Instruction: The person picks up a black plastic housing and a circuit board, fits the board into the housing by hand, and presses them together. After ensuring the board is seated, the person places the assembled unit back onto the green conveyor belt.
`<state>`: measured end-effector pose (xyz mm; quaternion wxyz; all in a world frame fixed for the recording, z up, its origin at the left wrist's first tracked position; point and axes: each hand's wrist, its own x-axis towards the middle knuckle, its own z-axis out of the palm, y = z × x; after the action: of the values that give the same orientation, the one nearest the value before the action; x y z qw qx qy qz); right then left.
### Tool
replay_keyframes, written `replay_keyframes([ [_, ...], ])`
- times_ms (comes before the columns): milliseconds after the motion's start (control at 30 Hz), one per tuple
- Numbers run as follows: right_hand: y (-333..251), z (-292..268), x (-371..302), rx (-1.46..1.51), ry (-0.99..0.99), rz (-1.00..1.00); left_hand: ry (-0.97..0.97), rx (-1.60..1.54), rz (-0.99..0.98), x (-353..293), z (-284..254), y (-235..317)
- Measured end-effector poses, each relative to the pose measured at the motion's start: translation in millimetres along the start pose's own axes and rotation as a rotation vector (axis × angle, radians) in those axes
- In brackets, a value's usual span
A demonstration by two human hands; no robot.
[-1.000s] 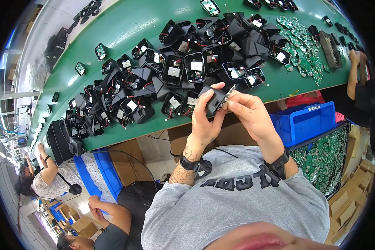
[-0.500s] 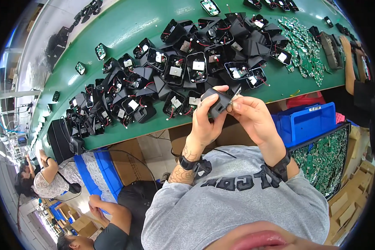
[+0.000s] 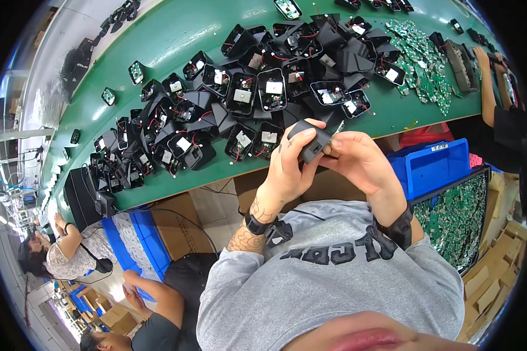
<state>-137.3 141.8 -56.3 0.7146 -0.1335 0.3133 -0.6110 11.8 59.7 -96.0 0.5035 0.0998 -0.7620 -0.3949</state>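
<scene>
My left hand (image 3: 292,157) is wrapped round a black plastic housing (image 3: 314,147), which it holds tilted above the table's near edge. Thumb and fingers of my right hand (image 3: 357,157) are pinched together at the right side of that housing. A small circuit board (image 3: 339,127) pokes up edge-on just above those right fingertips. Most of the board is hidden, so how far it sits inside the housing cannot be seen. Beyond my hands lies a heap of similar open black housings (image 3: 271,88), with boards, pale blocks and red wires inside.
Loose green circuit boards (image 3: 421,64) are piled on the green table (image 3: 175,41), right of the housings. A blue bin (image 3: 430,169) stands below the table edge, beside a tray of boards (image 3: 454,216). Co-workers are at the left and a person's arm (image 3: 484,76) at the far right.
The view has shifted slightly. The housing has turned a little in my left hand, and my right fingers have closed in nearer to its side.
</scene>
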Motion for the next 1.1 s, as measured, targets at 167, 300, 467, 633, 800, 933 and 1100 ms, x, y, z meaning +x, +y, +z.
replay_keyframes([
  [167,-3,0,-11,-0.040,0.044,-0.002,-0.041,-0.047,0.010,-1,4,1],
  [300,1,-8,-11,-0.028,0.040,-0.031,-0.148,0.052,0.014,2,2,2],
  [467,4,-10,-11,0.010,0.041,-0.002,-0.087,0.078,-0.024,-2,8,2],
  [633,8,-10,-13,-0.118,0.131,-0.070,-0.011,0.050,-0.056,-9,14,5],
  [800,15,-12,-15,-0.038,0.152,-0.057,0.014,0.061,-0.114,-21,22,4],
  [933,16,-8,-19,-0.032,0.212,-0.073,0.024,0.115,-0.136,-22,27,9],
  [1100,17,-15,-19,-0.003,0.132,-0.119,0.047,0.118,-0.103,-21,32,12],
])
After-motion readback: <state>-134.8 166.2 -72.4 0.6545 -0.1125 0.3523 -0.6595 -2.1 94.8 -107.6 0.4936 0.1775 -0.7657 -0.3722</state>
